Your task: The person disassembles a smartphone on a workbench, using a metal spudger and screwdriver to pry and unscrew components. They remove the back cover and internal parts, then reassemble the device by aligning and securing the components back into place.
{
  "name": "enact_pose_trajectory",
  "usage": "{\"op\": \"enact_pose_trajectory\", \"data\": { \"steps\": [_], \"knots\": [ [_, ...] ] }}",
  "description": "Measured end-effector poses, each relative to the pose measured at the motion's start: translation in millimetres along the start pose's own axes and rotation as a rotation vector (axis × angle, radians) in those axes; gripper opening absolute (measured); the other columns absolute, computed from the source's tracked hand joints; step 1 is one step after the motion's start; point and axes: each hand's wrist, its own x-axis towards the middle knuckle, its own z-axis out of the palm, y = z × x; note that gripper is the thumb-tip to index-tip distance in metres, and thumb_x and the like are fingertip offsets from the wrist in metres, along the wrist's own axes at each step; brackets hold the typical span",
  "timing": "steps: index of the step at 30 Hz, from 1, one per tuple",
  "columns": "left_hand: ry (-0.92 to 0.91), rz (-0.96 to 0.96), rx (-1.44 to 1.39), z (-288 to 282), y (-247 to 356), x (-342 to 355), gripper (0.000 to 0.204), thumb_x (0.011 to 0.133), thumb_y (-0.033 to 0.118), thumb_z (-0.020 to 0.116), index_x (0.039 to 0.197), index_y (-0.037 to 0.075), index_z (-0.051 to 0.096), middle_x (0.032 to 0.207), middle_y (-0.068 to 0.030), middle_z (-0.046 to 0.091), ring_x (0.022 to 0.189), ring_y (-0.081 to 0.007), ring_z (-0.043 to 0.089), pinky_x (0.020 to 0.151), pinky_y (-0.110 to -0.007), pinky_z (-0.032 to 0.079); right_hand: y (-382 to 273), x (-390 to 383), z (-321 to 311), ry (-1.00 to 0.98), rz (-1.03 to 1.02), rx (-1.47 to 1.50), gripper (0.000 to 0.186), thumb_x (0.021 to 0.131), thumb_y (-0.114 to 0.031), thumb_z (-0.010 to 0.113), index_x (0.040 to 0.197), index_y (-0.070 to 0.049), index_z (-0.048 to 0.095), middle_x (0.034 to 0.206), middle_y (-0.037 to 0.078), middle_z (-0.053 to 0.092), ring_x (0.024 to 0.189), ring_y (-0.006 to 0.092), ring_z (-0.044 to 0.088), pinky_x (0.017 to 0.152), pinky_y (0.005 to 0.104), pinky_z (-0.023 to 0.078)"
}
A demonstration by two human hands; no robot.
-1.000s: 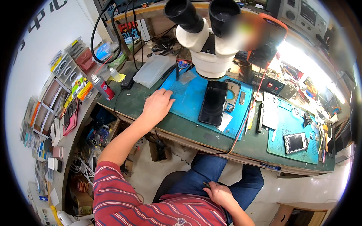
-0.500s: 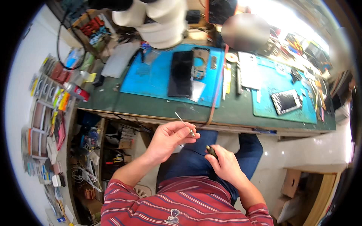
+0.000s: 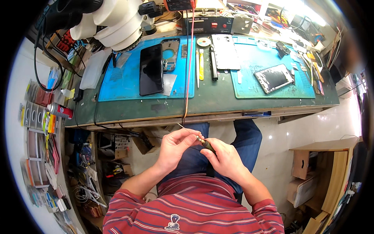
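Over my lap, my left hand [image 3: 175, 152] pinches a thin metal rod [image 3: 184, 127] with a small metal fitting at its lower end. My right hand [image 3: 224, 158] is closed round a dark green tool handle [image 3: 207, 146], whose brass-coloured end meets the fitting at my left fingertips. Beyond both hands, on a blue mat [image 3: 109, 89], a black phone [image 3: 150, 70] lies beside an opened phone housing [image 3: 171, 48] and a grey sheet [image 3: 168, 85].
A microscope [image 3: 115, 27] overhangs the green bench [image 3: 214, 105]; cables dangle past its front edge. Another mat [image 3: 249, 90] holds a disassembled phone [image 3: 274, 78] and tools. A white phone back [image 3: 224, 50], spray can [image 3: 60, 110], side shelving [image 3: 35, 144] and wooden cabinet [image 3: 331, 175] surround me.
My left hand has left the bench and come to my lap with the thin rod. My right hand has risen, bringing the handle against the rod's fitting. The view has shifted.
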Motion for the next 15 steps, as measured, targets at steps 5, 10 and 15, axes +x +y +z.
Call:
{"op": "enact_pose_trajectory", "data": {
  "steps": [5, 10, 15],
  "knots": [
    [-0.012, 0.076, 0.112, -4.5, -11.7, -2.5, 0.023, 0.106, 0.015, 0.071, 0.119, -0.002, 0.074, 0.113, -0.0113, 0.076, 0.105, -0.0183, 0.073, 0.096, -0.034, 0.06, 3.1, -2.5, 5.0, 0.014, -0.025, -0.099, 0.03, 0.101, -0.025, 0.073, 0.119, -0.003, 0.063, 0.1, 0.014, 0.071, 0.086, 0.036, 0.073, 0.071, 0.0441, 0.06],
    [0.052, 0.07, 0.009, -0.5, -32.9, -7.2, 0.03, 0.102, 0.011, 0.075, 0.13, 0.0, 0.07, 0.118, -0.0083, 0.074, 0.107, -0.016, 0.071, 0.098, -0.032, 0.057, 6.6, -7.7, 10.9, 0.044, -0.04, -0.252, 0.031, 0.099, -0.026, 0.074, 0.117, -0.004, 0.062, 0.096, 0.011, 0.068, 0.083, 0.0316, 0.073, 0.068, 0.0411, 0.06],
    [0.046, 0.078, -0.041, 12.0, -31.3, -6.8, 0.056, 0.101, 0.011, 0.077, 0.151, 0.002, 0.054, 0.121, -0.0078, 0.072, 0.113, -0.0163, 0.068, 0.102, -0.032, 0.055, 7.1, -12.3, 9.8, 0.054, -0.051, -0.199, 0.03, 0.1, -0.026, 0.073, 0.116, -0.003, 0.063, 0.098, 0.012, 0.07, 0.083, 0.0332, 0.074, 0.069, 0.0426, 0.06]
  ]
}}
